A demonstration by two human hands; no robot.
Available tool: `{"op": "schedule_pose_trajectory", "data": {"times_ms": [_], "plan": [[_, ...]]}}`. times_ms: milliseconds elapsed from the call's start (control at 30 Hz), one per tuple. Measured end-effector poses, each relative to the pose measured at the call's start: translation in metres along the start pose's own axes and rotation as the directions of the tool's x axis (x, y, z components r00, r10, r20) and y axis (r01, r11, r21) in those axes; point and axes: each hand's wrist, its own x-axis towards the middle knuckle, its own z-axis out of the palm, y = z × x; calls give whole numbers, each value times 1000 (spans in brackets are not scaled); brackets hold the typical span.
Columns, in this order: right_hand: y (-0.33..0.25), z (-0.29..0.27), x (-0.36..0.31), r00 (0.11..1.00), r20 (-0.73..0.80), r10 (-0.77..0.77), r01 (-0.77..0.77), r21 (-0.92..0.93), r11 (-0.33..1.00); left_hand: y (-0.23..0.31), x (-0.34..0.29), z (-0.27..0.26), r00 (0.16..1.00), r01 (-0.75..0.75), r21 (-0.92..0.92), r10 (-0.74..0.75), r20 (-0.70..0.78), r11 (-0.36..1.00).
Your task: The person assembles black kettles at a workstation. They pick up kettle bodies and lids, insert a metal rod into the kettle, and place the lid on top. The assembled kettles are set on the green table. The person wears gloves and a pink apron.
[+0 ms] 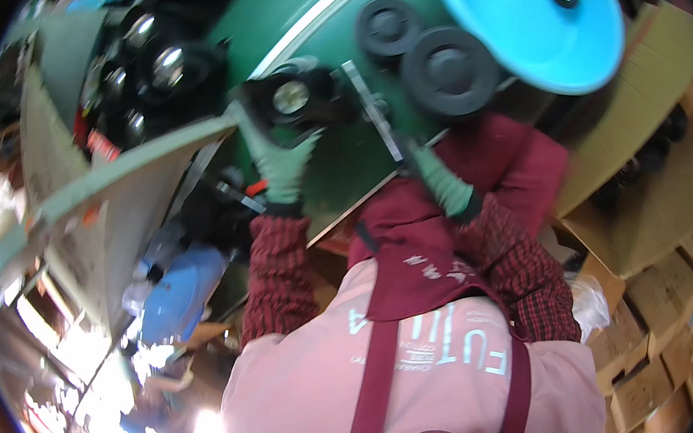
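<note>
My left hand [282, 166], in a grey-green glove with dark fingertips, grips a black round part with a shiny metal centre [292, 97]. It is held over the green tabletop [350, 184]. My right hand [444, 183], gloved alike, is closed round the dark handle end of a long, flat metal tool [373, 113]. This tool points up and left toward the black part, its far end beside it. Blur hides the tool's exact kind and whether it touches the part. Two black discs with raised hubs, a larger one [450, 73] and a smaller one [388, 27], lie beyond my right hand.
A bright blue basin [547, 34] stands at the far right. Several black parts with shiny centres [169, 66] are heaped at the left, behind a pale green frame bar [139, 160]. Cardboard boxes [665, 193] line the right side. A blue container [180, 293] is at lower left.
</note>
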Motion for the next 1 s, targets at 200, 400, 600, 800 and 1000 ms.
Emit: {"op": "schedule_pose_trajectory", "data": {"times_ms": [200,400,600,800,1000], "plan": [[-217,-45,-153,827,423,370,-75,-570,818,-15,1,-5,989,-76,225,102,-106,971],[-312,-234,-46,605,-234,-761,-1,-956,294,-22,-7,-1,995,39,189,-21,-99,981],[-318,-397,49,340,-440,-831,-705,-704,84,-30,3,-4,995,77,212,-60,-83,974],[-322,-276,23,503,-326,-800,-446,-891,83,-22,-8,-12,993,88,304,-60,-100,949],[-344,-73,-62,426,366,-827,288,-922,-260,9,27,-7,992,-40,423,86,-91,905]]}}
